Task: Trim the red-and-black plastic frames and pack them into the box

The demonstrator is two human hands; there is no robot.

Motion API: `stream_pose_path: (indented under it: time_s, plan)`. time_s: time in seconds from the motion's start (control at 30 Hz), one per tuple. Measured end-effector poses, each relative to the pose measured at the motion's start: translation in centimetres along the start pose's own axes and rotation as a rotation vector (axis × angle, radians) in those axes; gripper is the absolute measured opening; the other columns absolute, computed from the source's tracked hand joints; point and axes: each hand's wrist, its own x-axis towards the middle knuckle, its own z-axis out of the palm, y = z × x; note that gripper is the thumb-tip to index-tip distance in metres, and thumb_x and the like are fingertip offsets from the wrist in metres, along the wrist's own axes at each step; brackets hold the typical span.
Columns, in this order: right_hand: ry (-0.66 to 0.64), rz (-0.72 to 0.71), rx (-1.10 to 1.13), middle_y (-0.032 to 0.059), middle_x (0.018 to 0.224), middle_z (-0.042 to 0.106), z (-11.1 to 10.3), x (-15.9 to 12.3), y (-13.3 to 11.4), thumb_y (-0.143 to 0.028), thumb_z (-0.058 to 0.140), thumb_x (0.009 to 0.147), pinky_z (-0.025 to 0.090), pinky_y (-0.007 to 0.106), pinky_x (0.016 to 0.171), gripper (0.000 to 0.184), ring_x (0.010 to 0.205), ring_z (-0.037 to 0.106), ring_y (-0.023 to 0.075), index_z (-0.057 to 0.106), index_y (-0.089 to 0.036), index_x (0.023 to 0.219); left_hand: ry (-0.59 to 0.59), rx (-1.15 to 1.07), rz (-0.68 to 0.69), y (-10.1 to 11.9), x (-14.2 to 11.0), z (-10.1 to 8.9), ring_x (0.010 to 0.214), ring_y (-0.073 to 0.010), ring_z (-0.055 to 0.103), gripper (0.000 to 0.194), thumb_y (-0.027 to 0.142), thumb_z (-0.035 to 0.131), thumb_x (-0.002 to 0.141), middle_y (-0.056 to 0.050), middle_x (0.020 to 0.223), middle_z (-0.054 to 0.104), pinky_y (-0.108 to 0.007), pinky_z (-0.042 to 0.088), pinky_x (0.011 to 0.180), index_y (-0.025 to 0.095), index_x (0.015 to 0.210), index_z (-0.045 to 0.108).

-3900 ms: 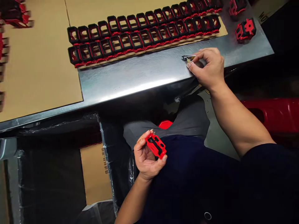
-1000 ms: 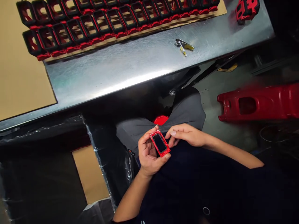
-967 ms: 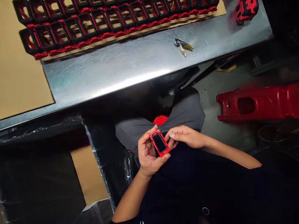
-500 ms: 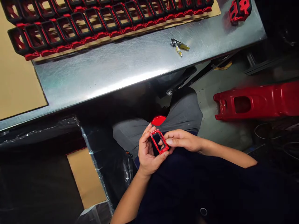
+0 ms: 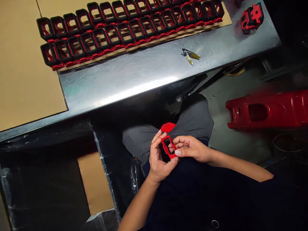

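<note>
Above my lap, both hands grip a small red-and-black rectangular plastic frame (image 5: pixel 165 148) with an open middle. My left hand (image 5: pixel 158 160) is wrapped round its left and lower sides, thumb at the bottom edge. The thumb of my right hand (image 5: pixel 192 149) presses on the frame's right side, and some fingers show through the opening. Just beyond the fingers, between the knees, is a flat red piece (image 5: pixel 167 127). Rows of similar red-and-black frames (image 5: pixel 112 35) stand on the table.
Nippers with yellow handles (image 5: pixel 191 56) lie on the metal table (image 5: pixel 120 80). A few more red-and-black parts (image 5: pixel 252 19) sit at its right end. Cardboard (image 5: pixel 24 80) covers its left side. Low at the right is a red plastic stool (image 5: pixel 284 109); a plastic-lined box (image 5: pixel 48 179) stands at the left.
The frame is turned and tilted a little in my hands, with more right-hand fingers showing through its opening. The whole view has shifted, so the table shows lower and further right.
</note>
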Motion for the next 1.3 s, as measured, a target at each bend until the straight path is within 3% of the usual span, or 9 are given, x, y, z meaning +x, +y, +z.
stream_pose_path:
  time_s: [0.3, 0.6, 0.8, 0.97, 1.03, 1.07, 1.13, 1.23, 1.3]
  plan:
    - [0.067, -0.081, 0.083, 0.0028, 0.093, 0.071, -0.3, 0.3, 0.1, -0.034, 0.088, 0.074, 0.061, 0.025, 0.071, 0.043, 0.082, 0.071, 0.0132, 0.067, -0.017, 0.108, 0.026, -0.043, 0.028, 0.5, 0.2, -0.4, 0.149, -0.0348, 0.037, 0.072, 0.038, 0.075, 0.083, -0.016, 0.142, 0.058, -0.063, 0.035, 0.118, 0.025, 0.147, 0.044]
    - [0.180, -0.224, 0.095, 0.0035, 0.101, 0.074, -0.6, 0.6, -1.7, -0.029, 0.089, 0.072, 0.060, 0.028, 0.079, 0.041, 0.084, 0.071, 0.0136, 0.069, -0.020, 0.106, 0.045, -0.084, 0.014, 1.4, 0.4, -0.7, 0.141, -0.0333, 0.049, 0.056, 0.034, 0.070, 0.087, -0.014, 0.132, 0.065, -0.060, 0.039, 0.116, 0.024, 0.139, 0.053]
    - [0.171, -0.273, -0.036, 0.0064, 0.111, 0.076, -0.8, 1.1, -2.0, -0.031, 0.090, 0.071, 0.059, 0.032, 0.090, 0.040, 0.097, 0.072, 0.0167, 0.073, -0.022, 0.106, 0.047, -0.050, -0.103, 2.5, 1.5, -1.9, 0.109, -0.0271, 0.070, 0.028, 0.040, 0.067, 0.090, -0.012, 0.116, 0.073, -0.043, 0.058, 0.093, 0.023, 0.112, 0.071]
    - [0.084, -0.243, -0.246, 0.0084, 0.116, 0.076, 0.3, 1.6, -2.3, -0.037, 0.087, 0.075, 0.061, 0.039, 0.092, 0.040, 0.097, 0.074, 0.0217, 0.075, -0.023, 0.111, -0.134, 0.016, -0.330, 4.7, 2.6, -3.4, 0.099, -0.0278, 0.073, 0.022, 0.044, 0.069, 0.089, -0.012, 0.109, 0.076, -0.042, 0.059, 0.087, 0.022, 0.088, 0.074]
    - [0.039, -0.234, -0.389, 0.0094, 0.121, 0.074, 1.1, 1.9, -2.5, -0.038, 0.085, 0.077, 0.062, 0.039, 0.090, 0.044, 0.096, 0.074, 0.0230, 0.074, -0.024, 0.118, -0.118, 0.090, -0.399, 5.4, 2.3, -5.4, 0.092, -0.0261, 0.073, 0.023, 0.044, 0.075, 0.083, -0.009, 0.100, 0.077, -0.040, 0.059, 0.085, 0.022, 0.078, 0.073]
    - [0.025, -0.244, -0.460, 0.0098, 0.124, 0.073, 1.5, 2.1, -2.6, -0.038, 0.084, 0.078, 0.062, 0.039, 0.090, 0.046, 0.098, 0.074, 0.0236, 0.073, -0.025, 0.121, -0.052, 0.142, -0.424, 5.5, 1.9, -7.1, 0.090, -0.0252, 0.073, 0.025, 0.046, 0.078, 0.080, -0.007, 0.097, 0.077, -0.040, 0.059, 0.085, 0.021, 0.076, 0.072]
    - [0.029, -0.278, -0.569, 0.0102, 0.129, 0.071, 1.9, 2.5, -2.8, -0.040, 0.082, 0.080, 0.062, 0.039, 0.092, 0.046, 0.103, 0.073, 0.0253, 0.072, -0.026, 0.123, 0.190, 0.279, -0.482, 5.2, 0.7, -11.5, 0.091, -0.0240, 0.071, 0.033, 0.052, 0.078, 0.079, -0.006, 0.098, 0.075, -0.040, 0.058, 0.086, 0.020, 0.085, 0.071]
    - [0.120, -0.258, -0.644, 0.0115, 0.122, 0.074, 1.1, 3.1, -2.8, -0.047, 0.079, 0.081, 0.062, 0.041, 0.095, 0.041, 0.104, 0.074, 0.0278, 0.076, -0.024, 0.114, 0.636, 0.535, -0.644, 3.5, -1.8, -19.1, 0.101, -0.0220, 0.067, 0.039, 0.047, 0.060, 0.096, -0.009, 0.116, 0.067, -0.044, 0.057, 0.090, 0.016, 0.119, 0.062]
    - [0.224, -0.219, -0.648, 0.0125, 0.112, 0.077, -0.4, 3.5, -2.6, -0.055, 0.080, 0.076, 0.063, 0.042, 0.092, 0.044, 0.097, 0.076, 0.0291, 0.077, -0.023, 0.106, 0.791, 0.649, -0.822, 1.6, -3.7, -22.8, 0.107, -0.0234, 0.065, 0.039, 0.040, 0.061, 0.097, -0.011, 0.125, 0.063, -0.045, 0.057, 0.091, 0.016, 0.127, 0.059]
